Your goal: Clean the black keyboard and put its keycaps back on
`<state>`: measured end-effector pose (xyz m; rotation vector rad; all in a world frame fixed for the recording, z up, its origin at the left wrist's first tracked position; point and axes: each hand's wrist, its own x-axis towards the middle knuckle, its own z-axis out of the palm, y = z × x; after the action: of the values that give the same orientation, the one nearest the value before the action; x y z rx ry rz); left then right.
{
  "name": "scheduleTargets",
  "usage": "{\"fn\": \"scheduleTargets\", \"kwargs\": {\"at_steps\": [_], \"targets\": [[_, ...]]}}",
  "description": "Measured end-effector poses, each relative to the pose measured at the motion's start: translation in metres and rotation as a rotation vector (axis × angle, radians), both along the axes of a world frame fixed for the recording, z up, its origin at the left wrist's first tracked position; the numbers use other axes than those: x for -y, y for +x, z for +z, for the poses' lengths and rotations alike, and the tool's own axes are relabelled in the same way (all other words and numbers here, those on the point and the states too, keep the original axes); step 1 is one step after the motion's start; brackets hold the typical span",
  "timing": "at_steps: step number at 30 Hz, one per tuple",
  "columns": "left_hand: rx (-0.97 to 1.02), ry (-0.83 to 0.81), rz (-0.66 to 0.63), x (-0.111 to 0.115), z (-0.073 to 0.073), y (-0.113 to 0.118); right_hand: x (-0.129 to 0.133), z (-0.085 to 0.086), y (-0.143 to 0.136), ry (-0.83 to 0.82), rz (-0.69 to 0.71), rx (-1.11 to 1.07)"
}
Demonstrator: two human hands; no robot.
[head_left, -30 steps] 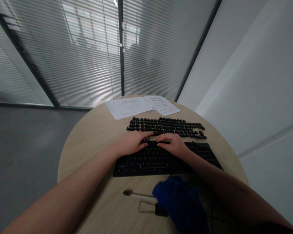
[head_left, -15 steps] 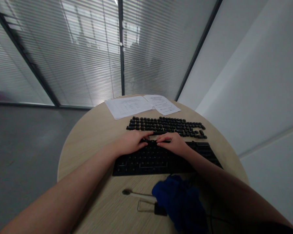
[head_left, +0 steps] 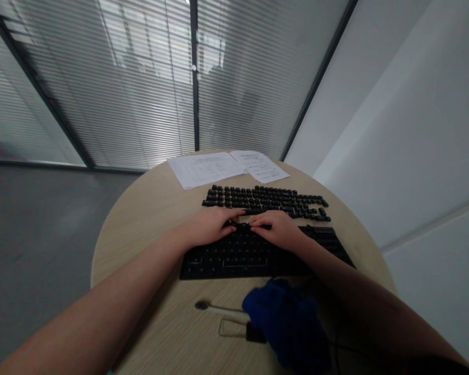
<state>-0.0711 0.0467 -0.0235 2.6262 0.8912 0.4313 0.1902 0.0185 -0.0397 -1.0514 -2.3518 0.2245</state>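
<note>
Black rectangular plastic keyboard (head_left: 240,251) on the pale wood-grain table (head_left: 140,219); I judge it light, stiff, best held by its short ends. Far edge: bare left hand (head_left: 209,227), bare right hand (head_left: 280,230), fingers narrowed; I can't tell if they pinch anything. Just beyond, small black keycaps (head_left: 254,198) in rows.

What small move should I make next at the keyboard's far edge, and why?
I'd probably lift your right hand slightly: it and your left hand are close together at the far edge of the keyboard, hiding what's beneath, with loose keycaps just beyond.
</note>
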Motion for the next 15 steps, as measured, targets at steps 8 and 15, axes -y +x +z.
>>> {"fn": "scheduleTargets", "kwargs": {"at_steps": [8,15], "targets": [[-0.043,0.042,-0.027,0.004,0.005,0.002,0.006,0.002,0.006,0.046,0.007,-0.083],[-0.084,0.098,-0.063,0.008,0.005,0.006,-0.028,0.038,0.044,0.054,-0.339,-0.172]]}}
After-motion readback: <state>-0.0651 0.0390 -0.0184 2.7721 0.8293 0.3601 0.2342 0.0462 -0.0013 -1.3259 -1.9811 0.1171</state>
